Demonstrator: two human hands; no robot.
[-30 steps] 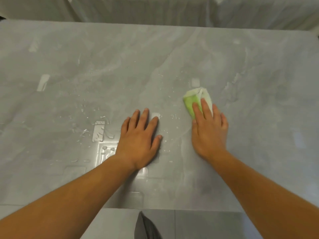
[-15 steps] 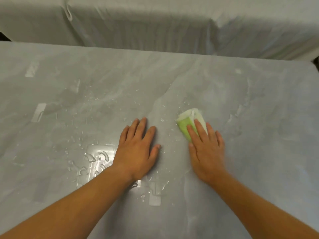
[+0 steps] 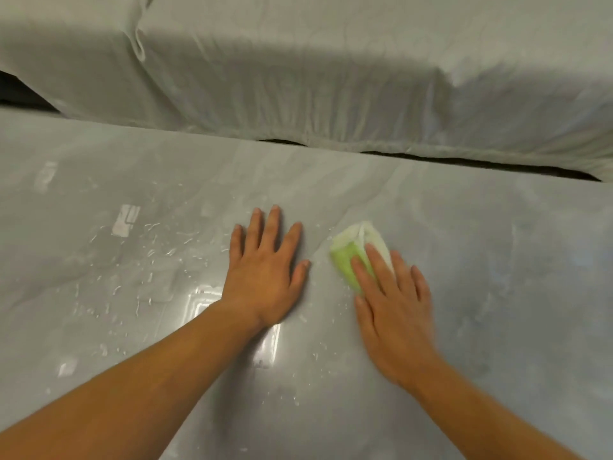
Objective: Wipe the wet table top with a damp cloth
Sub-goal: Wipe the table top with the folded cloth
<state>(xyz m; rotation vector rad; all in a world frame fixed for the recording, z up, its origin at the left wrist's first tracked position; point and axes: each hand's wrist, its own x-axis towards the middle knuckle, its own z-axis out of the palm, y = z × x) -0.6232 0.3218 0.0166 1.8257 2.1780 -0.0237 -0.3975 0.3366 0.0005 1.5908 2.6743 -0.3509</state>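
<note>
A grey marbled table top [image 3: 497, 260] fills the lower view, with water droplets [image 3: 156, 250] scattered over its left half. My right hand [image 3: 394, 310] lies flat on a folded green and white cloth [image 3: 351, 250], pressing it to the table; the cloth's far end shows past my fingertips. To its left, my left hand [image 3: 265, 270] rests palm down on the bare table, fingers spread, holding nothing.
Beyond the table's far edge stands furniture draped in a white sheet [image 3: 331, 78]. A dark gap [image 3: 464, 161] runs between the sheet and the table edge. Bright reflections [image 3: 202, 303] of lights shine on the wet surface near my left wrist.
The view has tilted up, showing more of the draped sheet. My right hand and the cloth have slid left, closer to my left hand, which stays planted.
</note>
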